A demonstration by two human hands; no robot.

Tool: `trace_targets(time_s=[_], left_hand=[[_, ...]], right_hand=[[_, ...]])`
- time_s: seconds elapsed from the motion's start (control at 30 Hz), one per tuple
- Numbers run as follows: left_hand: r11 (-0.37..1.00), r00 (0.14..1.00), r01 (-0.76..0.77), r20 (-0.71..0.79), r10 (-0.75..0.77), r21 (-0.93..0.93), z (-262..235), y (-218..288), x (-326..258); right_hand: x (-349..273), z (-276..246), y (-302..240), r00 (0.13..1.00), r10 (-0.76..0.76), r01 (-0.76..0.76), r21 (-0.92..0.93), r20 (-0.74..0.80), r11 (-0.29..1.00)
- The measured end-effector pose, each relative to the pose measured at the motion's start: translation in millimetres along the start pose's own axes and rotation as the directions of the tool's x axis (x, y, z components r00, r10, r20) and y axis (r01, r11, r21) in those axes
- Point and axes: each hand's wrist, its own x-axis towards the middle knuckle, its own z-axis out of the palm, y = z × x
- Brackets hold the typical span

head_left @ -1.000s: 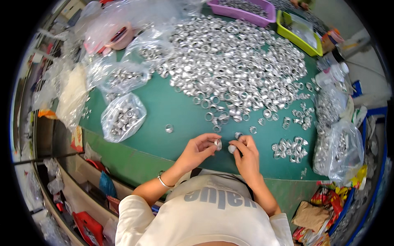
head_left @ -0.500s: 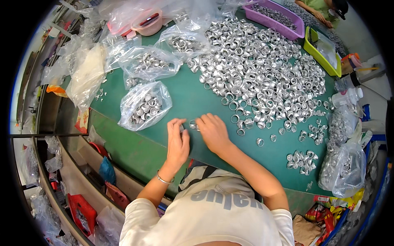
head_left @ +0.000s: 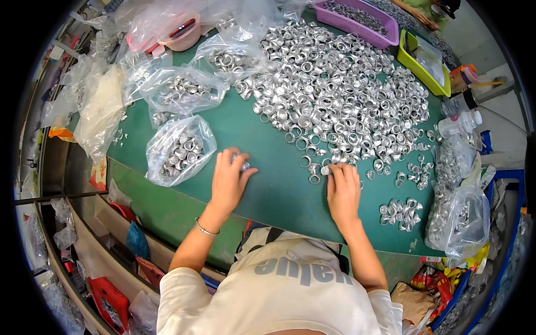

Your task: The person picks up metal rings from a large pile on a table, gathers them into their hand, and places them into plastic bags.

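Note:
My left hand [head_left: 229, 177] is curled on the green tabletop, its fingers closed around silver rings [head_left: 241, 162] that show between thumb and fingers. I cannot tell exactly how many it holds. At the near edge of a large heap of silver rings [head_left: 340, 100], my right hand [head_left: 344, 192] reaches forward with fingertips drawn together on a ring [head_left: 333, 166]; the fingers partly cover it. Left of my left hand lies a clear plastic bag [head_left: 181, 151] with rings inside.
More bags of rings [head_left: 187, 92] lie behind on the left. A purple basket [head_left: 385, 39] and a yellow-green tray [head_left: 424, 75] stand at the far right. Small ring clusters [head_left: 401, 214] and a filled bag [head_left: 460, 223] lie on the right. Another person's hand [head_left: 427, 21] is at the top.
My right hand has moved right, away from my left hand, to the heap's edge. My left hand has turned, with rings now visible in it. The whole view has shifted slightly.

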Motion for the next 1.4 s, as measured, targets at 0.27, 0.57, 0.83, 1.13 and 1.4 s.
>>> trace_targets(time_s=[0.27, 0.57, 0.83, 1.13, 1.4], left_hand=[[0.995, 0.993, 0.014, -0.112, -0.025, -0.097, 4, 24, 0], [0.896, 0.952, 0.055, 0.295, 0.086, -0.441, 30, 71, -18], [0.969, 0.964, -0.134, 0.201, 0.176, -0.208, 43, 79, -5], [0.935, 0.917, -0.319, 0.199, 0.347, -0.157, 64, 71, 35], [0.928, 0.954, -0.119, 0.218, 0.205, -0.353, 52, 98, 28]], right_hand=[[-16, -10, 8, 1.0, 0.01, -0.007, 0.102, -0.028, 0.995], [-24, -6, -15, 0.989, -0.109, 0.082, 0.239, 0.102, 0.968], [-33, -36, 11, 0.873, 0.397, -0.482, 0.619, 0.281, 0.62], [-51, -73, 63, 0.707, 0.411, -0.567, 0.808, 0.576, -0.159], [-71, -72, 41, 0.745, 0.422, -0.649, 0.705, 0.516, 0.284]])
